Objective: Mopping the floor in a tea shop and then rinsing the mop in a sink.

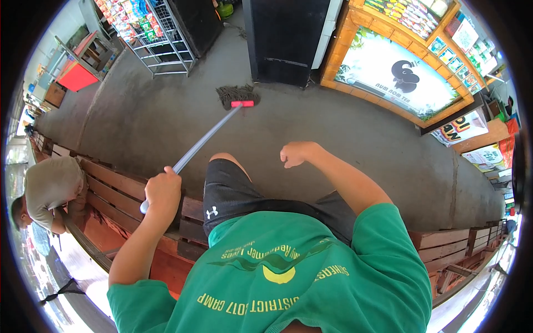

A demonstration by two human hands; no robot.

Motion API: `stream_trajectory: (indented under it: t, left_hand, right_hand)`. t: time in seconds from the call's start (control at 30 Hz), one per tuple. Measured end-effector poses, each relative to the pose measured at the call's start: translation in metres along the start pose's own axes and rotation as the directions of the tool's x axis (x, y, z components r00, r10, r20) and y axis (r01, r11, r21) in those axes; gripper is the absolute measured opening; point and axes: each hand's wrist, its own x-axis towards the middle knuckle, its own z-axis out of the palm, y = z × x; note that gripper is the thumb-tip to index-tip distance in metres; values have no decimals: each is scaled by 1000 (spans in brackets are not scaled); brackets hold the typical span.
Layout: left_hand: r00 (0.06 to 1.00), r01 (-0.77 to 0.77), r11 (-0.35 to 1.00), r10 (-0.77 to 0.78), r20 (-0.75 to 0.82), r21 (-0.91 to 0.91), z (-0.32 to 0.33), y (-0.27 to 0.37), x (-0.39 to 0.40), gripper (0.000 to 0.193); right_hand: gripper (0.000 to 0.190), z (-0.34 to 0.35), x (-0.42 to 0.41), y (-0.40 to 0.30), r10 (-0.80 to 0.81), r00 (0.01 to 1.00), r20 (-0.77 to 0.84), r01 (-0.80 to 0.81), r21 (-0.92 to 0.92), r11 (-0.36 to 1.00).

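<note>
My left hand (pixel 163 188) grips the upper end of a mop's metal handle (pixel 204 140). The pole slants away up and to the right to a red plastic mop clamp (pixel 242 103). Dark grey mop strands (pixel 237 95) lie spread on the concrete floor (pixel 283 120), short of a black panel. My right hand (pixel 295 155) hangs above the floor in front of my body, fingers curled, with no object seen in it and away from the handle.
A wooden slatted bench (pixel 112 183) runs behind me, and another person (pixel 56 183) leans at its left. Ahead are a metal snack rack (pixel 166 45), a black cabinet-like panel (pixel 287 41) and a wood-framed stall counter (pixel 374 95). A red-sided table (pixel 77 77) stands far left.
</note>
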Motion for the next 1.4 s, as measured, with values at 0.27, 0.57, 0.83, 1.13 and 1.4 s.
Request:
stream_trajectory:
  t: [0.27, 0.57, 0.83, 1.13, 1.4]
  left_hand:
    - [995, -6, 998, 12, 98, -63, -16, -22, -1, 8]
    - [995, -95, 994, 95, -9, 59, -51, -29, 68, 8]
    - [940, -257, 963, 268, 211, -76, -94, -88, 23, 18]
    - [964, -264, 948, 259, 56, 175, -215, -115, -63, 20]
    - [958, -250, 965, 233, -164, -86, -264, -167, -85, 15]
  right_hand:
    - [44, 45, -89, 4, 40, 957, -286, 87, 418, 904]
    - [43, 63, -95, -1, 110, 969, -219, -36, 317, 948]
    - [41, 71, -79, -30, 40, 951, -306, 107, 449, 887]
    - [31, 66, -62, -45, -13, 918, -397, 202, 437, 876]
    - [56, 27, -10, -145, -111, 476, -872, 441, 127, 889]
